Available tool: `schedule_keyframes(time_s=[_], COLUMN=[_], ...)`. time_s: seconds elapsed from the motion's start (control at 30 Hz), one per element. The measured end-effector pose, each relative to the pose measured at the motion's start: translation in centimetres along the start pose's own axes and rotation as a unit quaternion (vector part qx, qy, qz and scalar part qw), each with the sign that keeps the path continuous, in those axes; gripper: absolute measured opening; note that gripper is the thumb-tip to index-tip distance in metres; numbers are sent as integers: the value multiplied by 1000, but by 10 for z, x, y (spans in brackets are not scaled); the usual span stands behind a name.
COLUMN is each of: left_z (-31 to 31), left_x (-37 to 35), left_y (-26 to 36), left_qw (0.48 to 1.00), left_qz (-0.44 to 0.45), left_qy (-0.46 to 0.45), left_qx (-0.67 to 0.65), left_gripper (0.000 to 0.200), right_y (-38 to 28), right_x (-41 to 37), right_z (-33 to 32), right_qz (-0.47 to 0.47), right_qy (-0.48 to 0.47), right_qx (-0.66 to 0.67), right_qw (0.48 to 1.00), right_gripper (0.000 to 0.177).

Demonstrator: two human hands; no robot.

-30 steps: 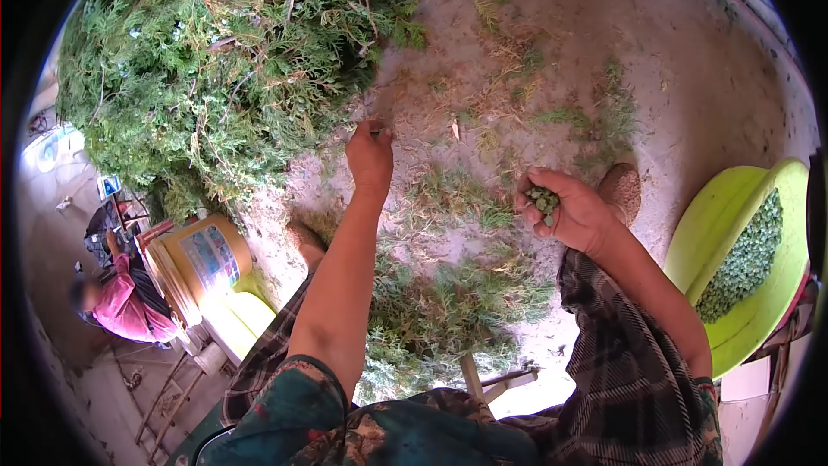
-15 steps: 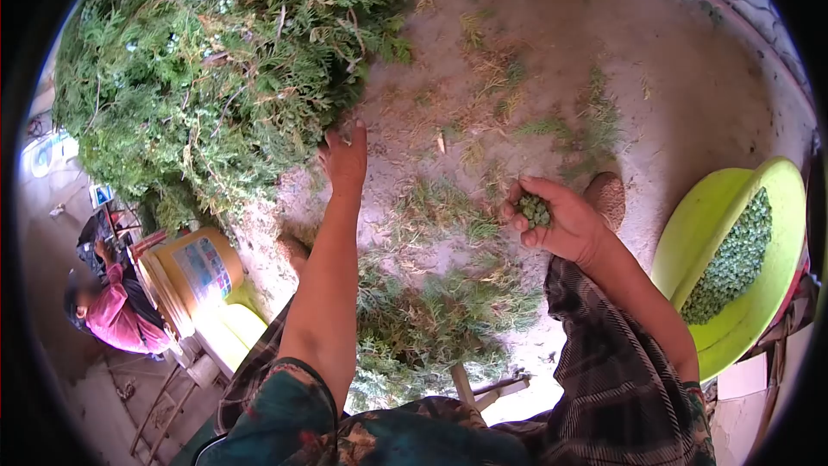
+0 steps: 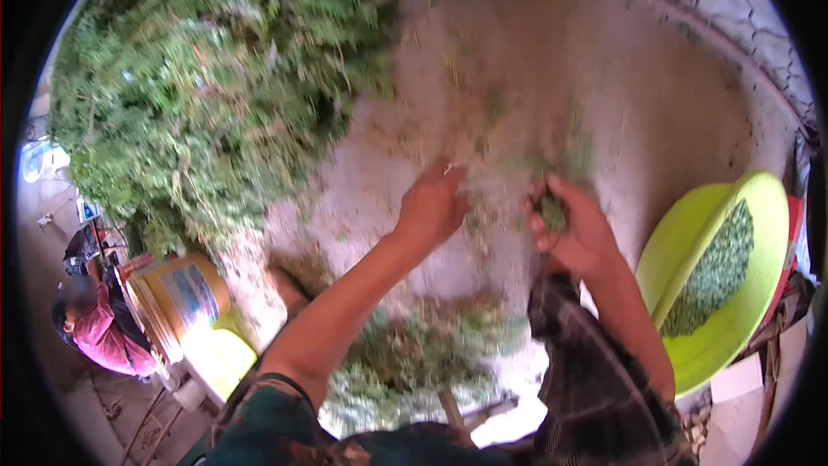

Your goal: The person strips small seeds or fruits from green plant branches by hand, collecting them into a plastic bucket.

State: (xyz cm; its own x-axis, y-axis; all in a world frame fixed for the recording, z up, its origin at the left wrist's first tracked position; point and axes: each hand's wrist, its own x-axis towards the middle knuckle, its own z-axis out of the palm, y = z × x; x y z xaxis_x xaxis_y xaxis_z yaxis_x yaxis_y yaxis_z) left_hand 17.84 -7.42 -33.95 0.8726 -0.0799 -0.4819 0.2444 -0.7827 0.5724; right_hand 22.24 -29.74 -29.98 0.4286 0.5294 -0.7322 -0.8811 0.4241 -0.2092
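My right hand is closed around a clump of small green cones, which shows between the curled fingers and the palm. My left hand hovers over the floor in the middle, its fingers curled in and blurred. Something small and pale shows at its fingertips, too smeared to name. A big heap of green conifer branches fills the upper left, apart from my left hand. On the right, a lime-green basin sits tilted with many small green cones inside.
Cut conifer sprigs lie between my legs. At the left stands a yellow bucket with a label, and near it a person in a pink top sits. A curved edge bounds the floor at upper right.
My left hand has drawn away from the edge of the branch heap and moved right and down, nearer my right hand. My right hand still holds the cones. The view has shifted slightly.
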Motion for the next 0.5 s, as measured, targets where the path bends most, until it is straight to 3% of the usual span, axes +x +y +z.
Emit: schedule_keyframes(time_s=[0.07,0.17,0.23,0.3,0.37,0.4,0.43,0.47,0.5], left_z=[-28,-34,-14,18,43,58,80,94,100], left_x=[78,134,123,91,27,-4,-40,-80,-114], left_y=[12,30,37,31,23,14,-6,-19,-31], left_qw=[959,953,964,937,942,941,954,947,938], left_qz=[145,110,98,189,229,233,247,261,271], left_qy=[229,246,159,141,62,11,-26,-72,-117], left_qx=[85,140,190,259,238,245,170,176,182], left_gripper=[54,61,63,64,63,62,60,60,60], right_y=[-5,-12,-23,-36,-56,-66,-75,-89,-97], right_x=[-7,-16,-36,-62,-89,-106,-137,-158,-178], right_z=[12,7,12,7,-11,-24,-44,-64,-68], right_qz=[3,9,-15,-100,-186,-263,-319,-394,-478], right_qy=[71,-23,-87,-218,-391,-431,-398,-400,-303], right_qx=[8,67,112,182,213,177,207,140,93], right_qw=[997,997,990,954,876,844,835,816,819], right_gripper=[22,23,22,22,27,29,28,27,27])
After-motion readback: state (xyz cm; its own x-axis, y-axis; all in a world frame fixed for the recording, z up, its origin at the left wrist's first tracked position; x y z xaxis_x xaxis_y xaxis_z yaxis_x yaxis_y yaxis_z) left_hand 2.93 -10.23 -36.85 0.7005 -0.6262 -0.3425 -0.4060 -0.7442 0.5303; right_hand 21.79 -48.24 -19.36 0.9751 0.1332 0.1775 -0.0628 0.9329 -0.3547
